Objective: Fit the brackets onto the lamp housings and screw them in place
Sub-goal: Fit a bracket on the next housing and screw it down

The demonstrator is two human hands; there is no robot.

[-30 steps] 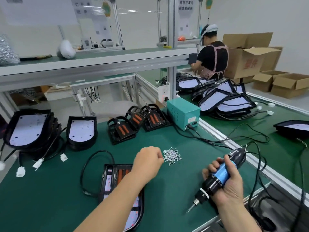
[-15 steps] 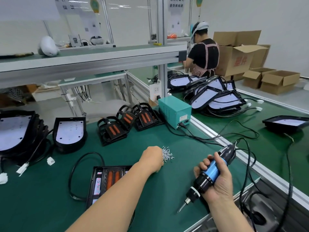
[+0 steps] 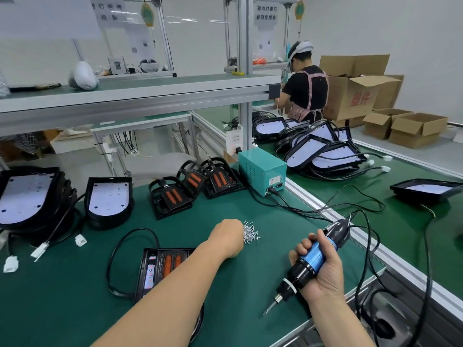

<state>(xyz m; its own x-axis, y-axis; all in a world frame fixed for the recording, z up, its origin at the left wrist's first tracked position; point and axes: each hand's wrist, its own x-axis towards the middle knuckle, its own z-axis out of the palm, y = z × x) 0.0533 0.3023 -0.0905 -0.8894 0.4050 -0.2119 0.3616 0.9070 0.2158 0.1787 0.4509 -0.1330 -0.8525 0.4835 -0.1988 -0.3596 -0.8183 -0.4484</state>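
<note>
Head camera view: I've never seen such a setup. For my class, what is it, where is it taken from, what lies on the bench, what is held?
No machine: a person's bare hands, filmed from a camera worn on the head, looking down at a green bench. The right hand grips an electric screwdriver. The left hand is at a pile of screws; its fingers are hidden. A lamp housing lies under the left forearm; more housings and a teal box stand behind.
</note>
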